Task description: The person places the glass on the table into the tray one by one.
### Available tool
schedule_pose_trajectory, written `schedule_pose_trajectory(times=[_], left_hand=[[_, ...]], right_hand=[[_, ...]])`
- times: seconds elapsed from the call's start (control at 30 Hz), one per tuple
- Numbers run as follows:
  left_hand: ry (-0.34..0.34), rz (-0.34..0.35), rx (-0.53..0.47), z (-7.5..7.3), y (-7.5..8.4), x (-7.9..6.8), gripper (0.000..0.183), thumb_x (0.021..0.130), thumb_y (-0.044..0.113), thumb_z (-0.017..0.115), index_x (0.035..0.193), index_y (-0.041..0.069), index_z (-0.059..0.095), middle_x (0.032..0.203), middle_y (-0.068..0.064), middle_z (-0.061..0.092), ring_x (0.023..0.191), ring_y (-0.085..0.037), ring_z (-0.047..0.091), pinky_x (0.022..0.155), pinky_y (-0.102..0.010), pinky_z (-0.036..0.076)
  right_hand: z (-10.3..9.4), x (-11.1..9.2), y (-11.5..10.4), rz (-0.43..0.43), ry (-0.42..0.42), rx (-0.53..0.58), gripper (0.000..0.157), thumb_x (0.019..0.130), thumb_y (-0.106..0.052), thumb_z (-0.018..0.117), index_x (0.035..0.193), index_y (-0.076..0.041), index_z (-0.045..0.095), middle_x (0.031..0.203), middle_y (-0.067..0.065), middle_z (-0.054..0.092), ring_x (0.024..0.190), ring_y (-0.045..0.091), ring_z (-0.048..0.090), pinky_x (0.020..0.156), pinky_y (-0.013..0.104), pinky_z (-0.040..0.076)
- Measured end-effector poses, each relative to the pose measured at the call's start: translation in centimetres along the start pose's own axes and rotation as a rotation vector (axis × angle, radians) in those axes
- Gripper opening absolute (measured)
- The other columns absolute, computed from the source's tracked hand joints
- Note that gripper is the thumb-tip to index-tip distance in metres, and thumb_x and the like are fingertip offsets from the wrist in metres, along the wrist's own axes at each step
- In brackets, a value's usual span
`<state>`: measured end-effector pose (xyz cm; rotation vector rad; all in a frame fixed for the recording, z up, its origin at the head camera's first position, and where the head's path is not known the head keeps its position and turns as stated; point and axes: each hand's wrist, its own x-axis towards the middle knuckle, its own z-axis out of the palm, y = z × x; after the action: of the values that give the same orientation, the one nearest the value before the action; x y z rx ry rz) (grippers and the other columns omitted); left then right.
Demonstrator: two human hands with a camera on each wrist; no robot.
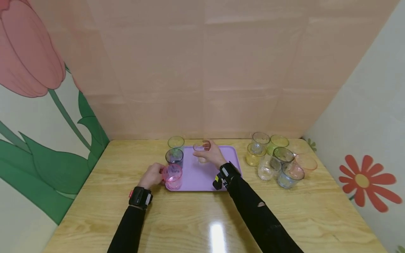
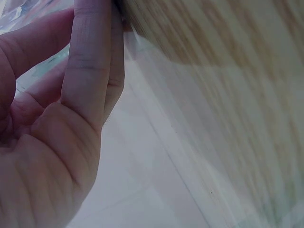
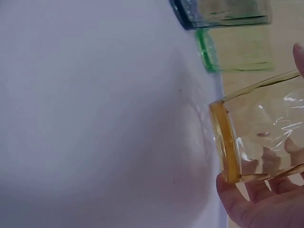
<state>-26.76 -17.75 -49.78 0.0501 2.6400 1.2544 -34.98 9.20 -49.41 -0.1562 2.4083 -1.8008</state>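
On the left side of a purple tray (image 1: 197,180), a pink glass (image 1: 172,178) stands at the front corner. My left hand (image 1: 152,175) grips it from its left side; in the left wrist view the fingers cover most of the glass. Behind it stand a dark bluish glass (image 1: 174,157) and a green glass (image 1: 176,142). Over the back middle of the tray, my right hand (image 1: 212,154) holds an amber glass (image 3: 266,133), fingers and thumb around its sides. Its base appears close to the tray, but contact cannot be made out.
Right of the tray, several glasses cluster on the wooden table (image 1: 183,221), among them a yellow glass (image 1: 255,158), a clear glass (image 1: 265,170), a blue glass (image 1: 288,179) and an orange-rimmed glass (image 1: 308,163). A peach-covered wall (image 1: 202,77) rises behind the table.
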Motion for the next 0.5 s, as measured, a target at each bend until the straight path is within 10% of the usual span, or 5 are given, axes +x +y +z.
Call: schedule_pose_trajectory(times=[0.5], left_hand=[[0.009,0.015,0.006,0.1,-0.2,0.2,0.021,0.080,-0.012,0.059,0.095,-0.001,0.070,0.079,-0.008,0.065,0.068,-0.018,0.062,0.059,-0.026,0.054]], right_hand=[[2.1,1.2,-0.7,-0.063,0.027,-0.133,0.088,0.074,-0.030,0.085,0.145,-0.005,0.039,0.141,0.019,0.050,0.128,0.036,0.051,0.105,0.046,0.045]])
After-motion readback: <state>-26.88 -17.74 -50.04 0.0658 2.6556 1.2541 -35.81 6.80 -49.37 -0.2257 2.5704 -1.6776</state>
